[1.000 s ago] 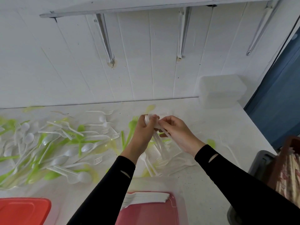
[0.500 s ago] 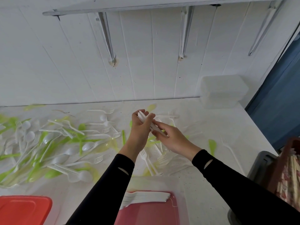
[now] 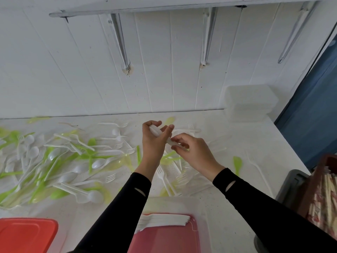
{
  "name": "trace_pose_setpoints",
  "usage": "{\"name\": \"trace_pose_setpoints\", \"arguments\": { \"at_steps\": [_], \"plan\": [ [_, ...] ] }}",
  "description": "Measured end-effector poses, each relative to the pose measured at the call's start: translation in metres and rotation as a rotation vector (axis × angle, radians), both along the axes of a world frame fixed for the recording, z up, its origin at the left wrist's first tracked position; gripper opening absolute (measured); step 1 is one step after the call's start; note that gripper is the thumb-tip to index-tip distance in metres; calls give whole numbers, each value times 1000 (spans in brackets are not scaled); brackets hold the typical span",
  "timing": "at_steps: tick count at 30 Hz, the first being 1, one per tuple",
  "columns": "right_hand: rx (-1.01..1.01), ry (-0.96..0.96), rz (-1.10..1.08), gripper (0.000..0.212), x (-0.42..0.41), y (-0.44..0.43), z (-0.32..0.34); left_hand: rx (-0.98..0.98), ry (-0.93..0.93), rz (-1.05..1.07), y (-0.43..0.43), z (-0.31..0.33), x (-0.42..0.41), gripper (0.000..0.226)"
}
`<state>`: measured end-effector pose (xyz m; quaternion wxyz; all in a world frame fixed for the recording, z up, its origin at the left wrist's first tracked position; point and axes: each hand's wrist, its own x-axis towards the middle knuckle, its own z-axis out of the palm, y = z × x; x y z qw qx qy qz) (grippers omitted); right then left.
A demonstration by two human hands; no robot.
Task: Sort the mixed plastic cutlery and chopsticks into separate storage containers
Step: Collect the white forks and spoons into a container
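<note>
Where my black sleeves cross the near edge of the white speckled bench point(image 3: 228, 209), a clear plastic box with a red base point(image 3: 169, 238) sits between them, a stack of white plastic forks point(image 3: 164, 219) lying across its far end. A flat red plastic lid point(image 3: 27, 232) lies at the near left corner. Bare bench runs right of the box to the right edge, where a dark grey bin point(image 3: 291, 183) and a brown tub of paper-wrapped chopsticks point(image 3: 326, 194) stand off the bench.

Past the box, my hands meet above scattered pieces. My left hand point(image 3: 152, 143) has its fingers curled round a slim bundle of white plastic cutlery point(image 3: 172, 142), held slanting and clear of the bench. My right hand point(image 3: 195, 152) pinches the bundle's lower end with its fingertips. I cannot tell which kind of cutlery the bundle is.

Left of my hands spreads a tangled heap of green and white plastic spoons and forks point(image 3: 54, 161), reaching the left edge. To the right, a green plastic spoon point(image 3: 237, 161) and a lone white plastic fork point(image 3: 255, 165) lie apart near the right edge.

A frosted lidded plastic container point(image 3: 249, 103) stands in the far right corner against the white panelled wall point(image 3: 91, 70).
</note>
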<state>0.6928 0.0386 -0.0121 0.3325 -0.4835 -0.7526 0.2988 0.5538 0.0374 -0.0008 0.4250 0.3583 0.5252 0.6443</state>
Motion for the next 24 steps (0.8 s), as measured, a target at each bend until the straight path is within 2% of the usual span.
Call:
{"name": "trace_pose_setpoints", "arguments": {
  "at_steps": [3, 7, 11, 15, 17, 19, 21, 24],
  "plan": [
    [-13, -9, -24, 29, 1, 0, 1, 0, 104, -87, 0, 0, 0, 39],
    [-91, -39, -1, 26, 5, -1, 13, -55, 210, -157, -5, 14, -5, 26],
    [-114, -92, 56, 20, 6, -4, 37, -115, 304, -326, -31, 32, -30, 31],
    [-136, 39, 78, 16, -3, -19, 69, -201, 316, -305, -77, 35, -71, 35],
    [-161, 58, 219, 17, -12, -37, 89, -253, 388, -270, -101, 24, -91, 27],
    [-249, -36, 450, 18, -21, -59, 104, -319, 453, -272, -123, 12, -107, 22],
    [-281, -255, 658, 19, -32, -81, 105, -359, 455, -283, -142, 3, -114, 22],
    [-175, -589, 766, 23, -49, -112, 76, -398, 418, -277, -160, 0, -105, 37]
  ]
}}
